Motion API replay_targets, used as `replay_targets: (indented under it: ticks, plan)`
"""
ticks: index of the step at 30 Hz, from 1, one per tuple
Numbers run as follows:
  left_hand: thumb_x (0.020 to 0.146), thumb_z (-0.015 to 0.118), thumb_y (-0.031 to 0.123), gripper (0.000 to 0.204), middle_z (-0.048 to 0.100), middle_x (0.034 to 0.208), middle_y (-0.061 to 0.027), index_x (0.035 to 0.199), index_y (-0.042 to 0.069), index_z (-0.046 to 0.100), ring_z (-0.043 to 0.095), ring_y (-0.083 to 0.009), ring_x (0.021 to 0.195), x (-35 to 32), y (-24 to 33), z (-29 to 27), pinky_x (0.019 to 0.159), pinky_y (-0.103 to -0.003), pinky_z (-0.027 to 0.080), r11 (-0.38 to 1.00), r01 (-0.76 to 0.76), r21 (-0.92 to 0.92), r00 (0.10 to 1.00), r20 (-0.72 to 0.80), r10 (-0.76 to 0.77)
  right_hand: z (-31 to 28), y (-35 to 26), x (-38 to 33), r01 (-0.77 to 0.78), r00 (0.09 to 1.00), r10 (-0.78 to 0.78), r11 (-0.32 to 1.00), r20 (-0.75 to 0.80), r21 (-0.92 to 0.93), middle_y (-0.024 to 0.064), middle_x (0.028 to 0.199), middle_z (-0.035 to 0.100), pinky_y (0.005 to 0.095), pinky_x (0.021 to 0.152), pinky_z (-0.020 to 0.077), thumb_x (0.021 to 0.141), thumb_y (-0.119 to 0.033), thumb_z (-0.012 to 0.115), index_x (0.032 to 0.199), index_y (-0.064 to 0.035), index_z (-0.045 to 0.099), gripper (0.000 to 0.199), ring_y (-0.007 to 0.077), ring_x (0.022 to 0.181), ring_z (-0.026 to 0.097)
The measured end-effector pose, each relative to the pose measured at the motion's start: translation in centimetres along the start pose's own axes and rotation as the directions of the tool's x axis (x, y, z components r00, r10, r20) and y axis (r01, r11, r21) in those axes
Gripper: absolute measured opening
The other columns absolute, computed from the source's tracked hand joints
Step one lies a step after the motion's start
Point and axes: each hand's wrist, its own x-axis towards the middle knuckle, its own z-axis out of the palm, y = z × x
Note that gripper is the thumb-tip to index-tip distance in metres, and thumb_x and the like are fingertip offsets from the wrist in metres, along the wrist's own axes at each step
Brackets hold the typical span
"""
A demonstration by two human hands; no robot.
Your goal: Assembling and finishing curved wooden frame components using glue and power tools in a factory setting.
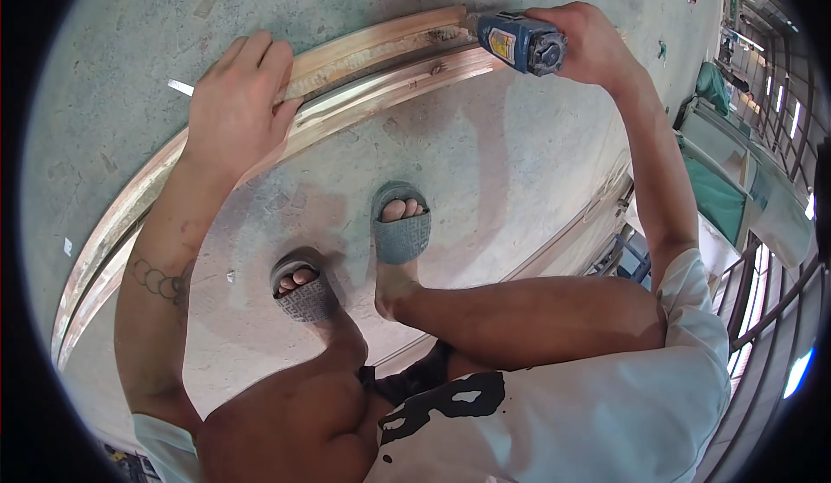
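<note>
My left hand is closed around a long wooden strip with a rough face. The strip's right end meets a blue power tool with a black end cap and a yellow label. My right hand is wrapped round this tool from the right; its exact kind is not clear. Just nearer to me, a second wooden strip runs alongside the first, with a narrow gap between them. Both strips stretch away to the lower left, past my left forearm.
My feet in grey slippers stand on the stained concrete floor close to the strips. A small white piece lies left of my left hand. At the right are green cloth, a pale frame and a blue metal object.
</note>
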Motion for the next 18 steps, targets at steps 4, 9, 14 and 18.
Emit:
replay_targets:
  ticks: [4,9,14,18]
  plan:
    - [0.075,0.081,0.012,0.035,0.053,0.096,-0.0118,0.094,0.005,0.053,0.059,-0.0352,0.094,0.1,0.0,-0.1,0.077,-0.046,0.051,1.000,-0.006,0.004,1.000,-0.018,0.007,-0.4,0.0,0.2,0.022,1.000,-0.022,1.000,-0.011,0.017,0.0164,0.085,0.071,0.0489,0.073,0.0545,0.069,-0.014,0.076,0.100,-0.0123,0.072,0.031,0.0406,0.082,0.067]
    - [0.072,0.081,0.012,0.036,0.054,0.097,-0.0121,0.094,0.006,0.054,0.060,-0.0340,0.096,-0.2,0.2,0.0,0.078,-0.045,0.053,1.000,0.014,0.015,1.000,-0.005,-0.014,-0.4,-0.6,0.3,-0.024,0.999,0.023,0.999,0.024,0.037,0.0149,0.084,0.072,0.0491,0.072,0.0547,0.070,-0.014,0.075,0.099,-0.0139,0.073,0.029,0.0400,0.082,0.067]
    - [0.072,0.079,0.012,0.035,0.054,0.099,-0.0120,0.095,0.006,0.054,0.059,-0.0333,0.096,0.2,0.5,-0.3,0.078,-0.044,0.053,0.999,0.025,0.030,0.999,0.047,-0.026,-1.3,-0.6,1.1,-0.103,0.985,0.109,0.993,0.130,-0.050,0.0137,0.085,0.072,0.0489,0.078,0.0544,0.071,-0.016,0.074,0.100,-0.0155,0.075,0.029,0.0380,0.086,0.067]
    - [0.071,0.078,0.012,0.034,0.054,0.099,-0.0108,0.095,0.006,0.055,0.060,-0.0308,0.096,0.7,1.3,0.2,0.079,-0.042,0.054,0.987,0.019,0.162,0.998,0.057,-0.029,-1.4,-0.8,1.0,-0.127,0.982,0.129,0.992,0.136,-0.022,0.0135,0.085,0.072,0.0494,0.078,0.0543,0.071,-0.016,0.073,0.100,-0.0152,0.075,0.029,0.0381,0.085,0.067]
